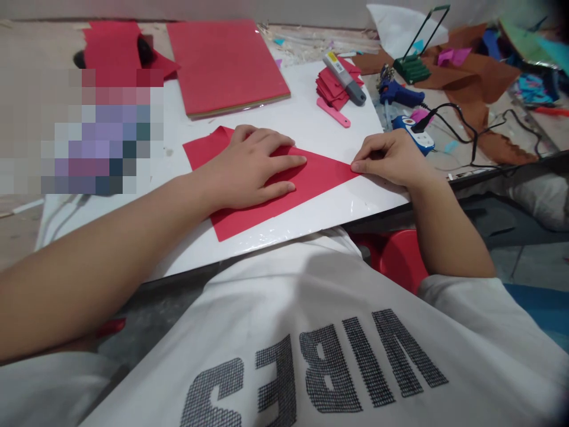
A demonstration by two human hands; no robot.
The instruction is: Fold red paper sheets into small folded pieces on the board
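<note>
A red sheet of paper (311, 181), folded to a point at its right end, lies on a white board (306, 118). My left hand (251, 169) rests flat on the middle of the sheet with its fingers stretched out. My right hand (391, 157) pinches the sheet's pointed right corner between thumb and fingertips.
A stack of red paper (224, 65) lies at the back of the board. To the right of it are small folded red pieces (333, 89), a grey glue stick (344, 77) and a pink strip (333, 112). A blue glue gun (400, 95), black cables and felt scraps crowd the right side.
</note>
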